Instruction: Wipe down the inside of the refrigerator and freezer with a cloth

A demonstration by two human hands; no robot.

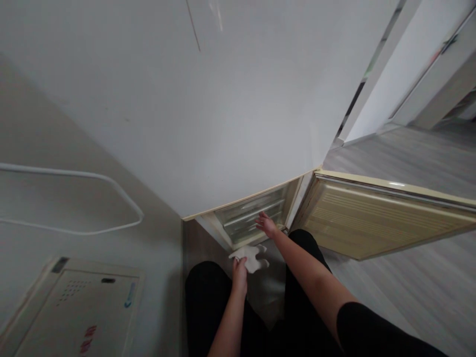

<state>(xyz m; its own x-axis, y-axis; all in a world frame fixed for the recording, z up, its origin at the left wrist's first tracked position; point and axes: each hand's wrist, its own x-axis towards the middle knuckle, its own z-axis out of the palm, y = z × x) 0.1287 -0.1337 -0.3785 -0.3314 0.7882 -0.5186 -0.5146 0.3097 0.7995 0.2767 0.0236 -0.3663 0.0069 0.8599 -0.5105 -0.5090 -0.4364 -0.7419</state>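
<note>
Grey wood-look flooring [420,292] spreads across the right of the view, its pale streaks running toward a white partition and a dimmer area at the upper right. On the left stands a light wall [161,302], with a white cable [55,171] looping out over it and, lower down, a pale metal box [100,317] marked with small perforations, red characters and a blue logo. Filling the middle is the broad white front of a refrigerator [223,109], lightly smudged, with a thin yellowed edge along its bottom.

Beneath that edge the lower compartment [216,229] is open, showing clear, ribbed drawer fronts [238,223] inside a cream frame. Its yellowed door [379,218] swings out to the right, with a ridged inner panel and a darkened seal around the border.

The white cloth [251,259] is soft, thin and crumpled, with uneven lobes hanging toward the right; it sits just in front of the compartment's lower edge, between two knees in black trousers [208,285]. The fingers of the left hand [240,270] are pinching its near side. Fingers spread and grasping nothing visible, the right hand [266,224] is at the compartment's mouth; whether it touches the drawer fronts I cannot tell.
</note>
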